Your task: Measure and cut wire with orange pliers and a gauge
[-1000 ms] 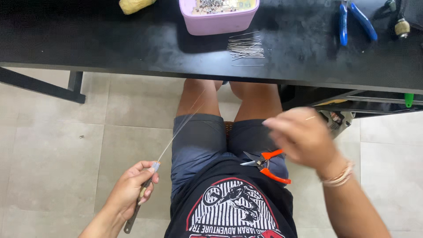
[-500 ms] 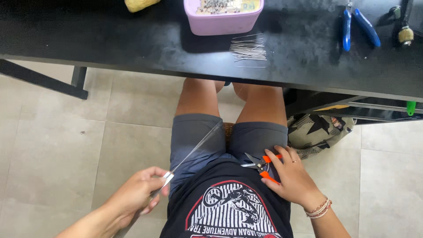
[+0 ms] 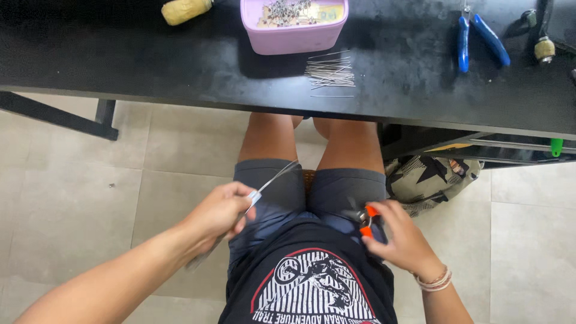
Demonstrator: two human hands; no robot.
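My left hand [image 3: 219, 214] is closed around a thin silver wire [image 3: 277, 176] that sticks up and to the right over my left thigh; a darker end pokes out below my fist. My right hand [image 3: 403, 238] rests on my lap with its fingers around orange-handled cutters [image 3: 366, 220] lying on my grey shorts. I am seated at a black table [image 3: 180, 72]. On it, ahead of my knees, lies a small pile of cut wire pieces [image 3: 330, 72].
A pink tub [image 3: 293, 36] with small metal parts stands at the table's far middle. A yellowish spool [image 3: 185, 10] lies at far left, blue-handled pliers [image 3: 481, 36] and a small tool [image 3: 544, 48] at far right. A star-patterned bag [image 3: 431, 177] sits under the table.
My right hand has dropped from the air onto my lap and closed on the orange cutters. My left hand has moved right and up with the wire, toward my thigh.
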